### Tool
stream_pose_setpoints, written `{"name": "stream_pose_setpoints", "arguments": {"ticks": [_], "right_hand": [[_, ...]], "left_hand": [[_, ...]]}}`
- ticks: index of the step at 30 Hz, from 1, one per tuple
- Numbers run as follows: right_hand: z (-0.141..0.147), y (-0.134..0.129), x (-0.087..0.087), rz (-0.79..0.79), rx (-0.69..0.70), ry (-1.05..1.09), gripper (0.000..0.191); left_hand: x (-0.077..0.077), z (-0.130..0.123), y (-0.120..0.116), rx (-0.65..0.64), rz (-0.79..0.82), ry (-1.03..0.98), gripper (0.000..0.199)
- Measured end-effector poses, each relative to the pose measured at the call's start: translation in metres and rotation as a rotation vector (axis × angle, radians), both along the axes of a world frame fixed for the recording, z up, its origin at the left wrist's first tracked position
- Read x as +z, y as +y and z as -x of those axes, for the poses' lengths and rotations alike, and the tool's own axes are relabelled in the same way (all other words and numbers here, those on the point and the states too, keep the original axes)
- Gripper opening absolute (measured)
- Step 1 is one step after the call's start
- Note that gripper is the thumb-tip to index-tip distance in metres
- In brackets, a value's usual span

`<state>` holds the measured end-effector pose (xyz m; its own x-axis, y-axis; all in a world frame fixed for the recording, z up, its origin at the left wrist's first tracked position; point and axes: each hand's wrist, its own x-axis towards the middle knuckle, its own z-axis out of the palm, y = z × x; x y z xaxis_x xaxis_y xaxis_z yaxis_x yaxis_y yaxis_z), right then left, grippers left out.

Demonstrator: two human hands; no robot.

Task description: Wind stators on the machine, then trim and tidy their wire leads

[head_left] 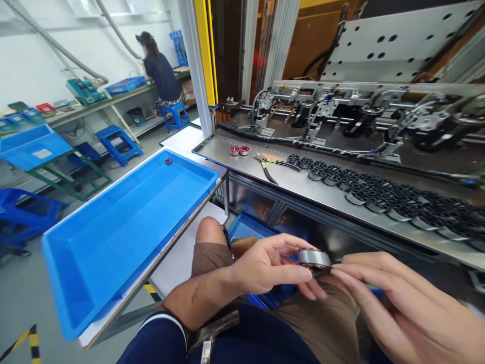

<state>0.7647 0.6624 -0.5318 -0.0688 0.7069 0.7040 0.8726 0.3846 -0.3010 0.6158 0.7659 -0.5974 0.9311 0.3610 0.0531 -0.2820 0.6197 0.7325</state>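
My left hand (271, 265) grips a round motor part (314, 258) with a silver metal rim and a dark underside, held above my lap. To its right, my right hand (382, 288) has thumb and fingertips pinched together at the edge of the part. Something small and dark shows at those fingertips; I cannot make out what it is. Beyond my hands, several black-and-silver round motor parts (379, 203) stand in rows on the metal bench (227, 144). Pliers (269, 164) with black and green handles lie left of the rows, near two red-topped motor parts (239, 150).
A big blue tray (113, 217) on a side table at left holds one small dark red round part (168, 162). Behind the bench stands machinery with clamps and cables (318, 111). A person (161, 71) sits at a far workbench; blue stools (119, 144) stand on the floor.
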Motion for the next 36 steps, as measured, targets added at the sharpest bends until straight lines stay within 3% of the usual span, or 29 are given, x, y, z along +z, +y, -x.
{"name": "stream_pose_setpoints", "arguments": {"ticks": [3, 5, 7, 10, 12, 15, 20, 22, 23, 25, 28, 29, 31, 34, 36], "right_hand": [[0.005, 0.001, -0.001, 0.025, -0.051, 0.082, 0.017], [0.006, 0.002, 0.0, 0.029, -0.023, 0.123, 0.017], [0.005, 0.002, 0.001, 0.03, 0.044, 0.13, 0.016], [0.003, 0.003, 0.003, 0.032, 0.138, 0.126, 0.015], [0.003, 0.004, 0.004, 0.029, 0.147, 0.132, 0.015], [0.004, 0.004, 0.004, 0.006, 0.099, 0.139, 0.018], [0.007, 0.002, 0.002, 0.038, 0.023, 0.221, 0.016], [0.009, 0.002, 0.003, 0.062, 0.056, 0.277, 0.016], [0.009, 0.003, 0.003, 0.068, 0.089, 0.302, 0.016], [0.009, 0.004, 0.004, 0.071, 0.163, 0.34, 0.014], [0.006, 0.006, 0.003, 0.058, 0.22, 0.385, 0.013], [0.005, 0.006, 0.003, 0.054, 0.219, 0.395, 0.013], [0.003, 0.005, 0.0, 0.057, 0.193, 0.407, 0.013], [0.002, 0.003, -0.004, 0.059, 0.13, 0.445, 0.014], [0.001, 0.003, -0.005, 0.053, 0.09, 0.48, 0.016]], "left_hand": [[0.006, 0.002, -0.002, 0.243, 0.032, -0.13, 0.045], [0.006, 0.0, 0.0, 0.264, 0.069, -0.132, 0.045], [0.001, -0.004, 0.004, 0.099, 0.066, -0.021, 0.051], [-0.009, -0.008, 0.01, -0.359, -0.005, 0.144, 0.079], [-0.012, -0.008, 0.012, -0.484, -0.042, 0.135, 0.079], [-0.007, -0.003, 0.009, -0.304, -0.05, 0.054, 0.068], [0.011, 0.008, 0.002, 0.209, -0.072, -0.072, 0.051], [0.014, 0.009, 0.006, 0.311, -0.073, -0.093, 0.05], [0.014, 0.008, 0.008, 0.294, -0.07, -0.065, 0.05], [0.01, 0.003, 0.013, 0.078, -0.059, 0.041, 0.056], [0.003, -0.003, 0.016, -0.424, -0.026, 0.125, 0.079], [0.003, -0.004, 0.015, -0.495, -0.021, 0.124, 0.081], [0.004, -0.002, 0.011, -0.419, -0.043, 0.118, 0.068], [0.009, 0.003, 0.005, -0.068, -0.136, 0.115, 0.039], [0.012, 0.004, 0.002, 0.157, -0.204, 0.083, 0.04]]}}
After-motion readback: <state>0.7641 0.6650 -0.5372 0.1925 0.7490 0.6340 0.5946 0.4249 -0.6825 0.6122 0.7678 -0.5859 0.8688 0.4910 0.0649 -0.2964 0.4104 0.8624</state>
